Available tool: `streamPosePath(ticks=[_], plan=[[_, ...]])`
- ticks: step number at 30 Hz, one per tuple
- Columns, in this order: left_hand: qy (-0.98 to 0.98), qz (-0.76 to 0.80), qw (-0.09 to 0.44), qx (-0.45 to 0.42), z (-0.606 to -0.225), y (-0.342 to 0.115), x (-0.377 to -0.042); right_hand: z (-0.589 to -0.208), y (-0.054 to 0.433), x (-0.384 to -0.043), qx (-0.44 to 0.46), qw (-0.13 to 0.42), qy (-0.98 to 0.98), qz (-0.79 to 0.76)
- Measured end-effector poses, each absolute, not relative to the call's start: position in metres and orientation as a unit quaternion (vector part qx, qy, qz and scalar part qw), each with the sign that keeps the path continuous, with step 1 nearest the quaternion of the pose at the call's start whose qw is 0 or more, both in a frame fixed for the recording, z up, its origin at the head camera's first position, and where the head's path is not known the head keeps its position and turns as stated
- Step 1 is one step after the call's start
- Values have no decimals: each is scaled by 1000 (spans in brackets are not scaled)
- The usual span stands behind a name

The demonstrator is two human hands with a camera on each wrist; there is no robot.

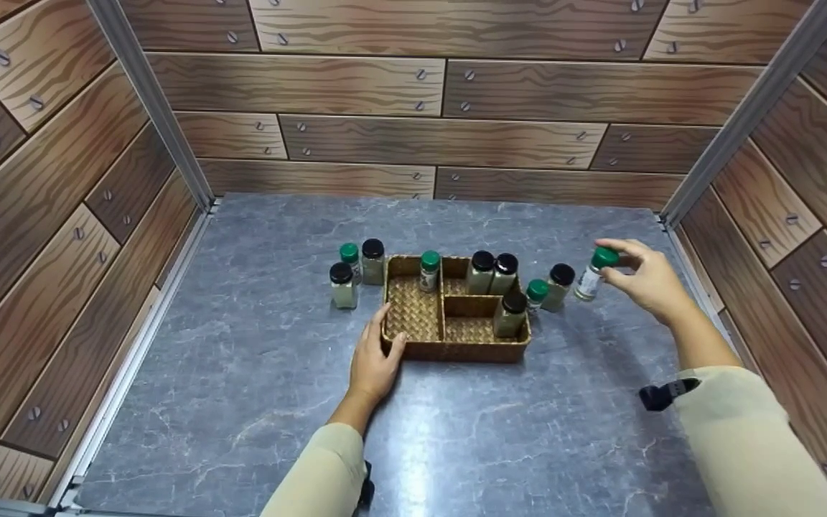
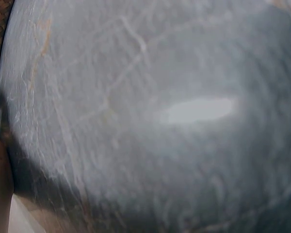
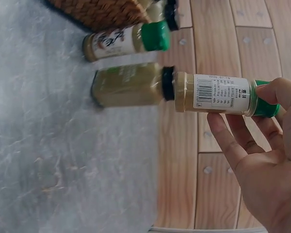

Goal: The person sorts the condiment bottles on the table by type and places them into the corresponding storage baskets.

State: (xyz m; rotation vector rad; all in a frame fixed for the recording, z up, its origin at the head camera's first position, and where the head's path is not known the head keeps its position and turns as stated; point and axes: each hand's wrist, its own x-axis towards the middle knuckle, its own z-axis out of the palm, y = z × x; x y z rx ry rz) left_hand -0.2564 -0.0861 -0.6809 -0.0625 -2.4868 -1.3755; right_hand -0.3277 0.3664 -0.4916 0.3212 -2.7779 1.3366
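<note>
My right hand (image 1: 647, 280) pinches a green-capped spice jar (image 3: 213, 92) by its cap, holding it above the table to the right of the woven basket (image 1: 413, 350). The jar is clear, with a white barcode label and pale brown powder. My left hand (image 1: 374, 362) touches the basket's front left corner, fingers along the left wall, thumb at the front. A green-capped jar (image 1: 428, 271) stands at the back of the basket's left compartment. Two black-capped jars, one of them this jar (image 1: 480, 271), fill part of the back right compartment. Another black-capped jar (image 1: 510, 316) stands in the front right one.
Right of the basket stand a smaller green-capped jar (image 3: 117, 42) and a square black-capped jar (image 3: 128, 85). Left of it are two black-capped jars, one nearer (image 1: 343, 287) and one farther (image 1: 372, 262), and a green-capped jar (image 1: 349, 257). Wood-patterned walls (image 1: 298, 86) enclose the grey marbled table (image 1: 241, 416).
</note>
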Motion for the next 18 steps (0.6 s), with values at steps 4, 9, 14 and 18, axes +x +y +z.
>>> streamPosePath(ticks=[4, 9, 14, 18], plan=[[-865, -479, 149, -23, -682, -86, -257, -482, 357, -324, 115, 22, -894, 433], [-865, -478, 152, -28, -683, -87, -258, -476, 340, -322, 129, 26, -887, 443], [-864, -479, 149, -28, -681, -87, -258, -471, 316, -319, 146, 35, -869, 472], [-865, -481, 141, -23, -679, -86, -256, -470, 296, -317, 159, 22, -859, 485]])
